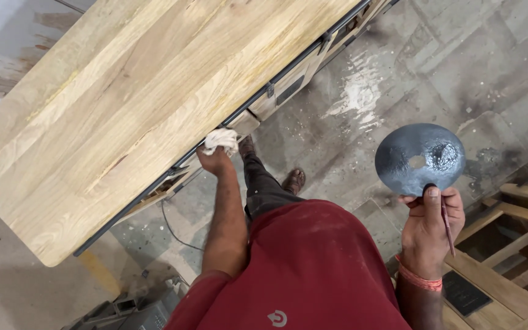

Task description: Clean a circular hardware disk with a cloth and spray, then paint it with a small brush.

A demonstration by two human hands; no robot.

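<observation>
My left hand point(216, 160) grips a crumpled white cloth point(221, 140) and presses it against the dark metal front edge point(288, 67) of a large light-wood tabletop point(135, 104). Out to the right, my right hand point(430, 221) pinches the rim of a round dark metal disc point(420, 158) that has a hole near its middle and a wet dark smear on it. A thin reddish stick point(447, 227), maybe a brush handle, lies between the same hand's fingers. I wear a red shirt and dark trousers.
Below the top's edge sit drawer fronts point(291, 88). The concrete floor point(368, 91) is stained and has a shiny wet patch. Wooden frame pieces point(514, 244) lie at the lower right. A thin cable point(175, 232) trails on the floor under the table.
</observation>
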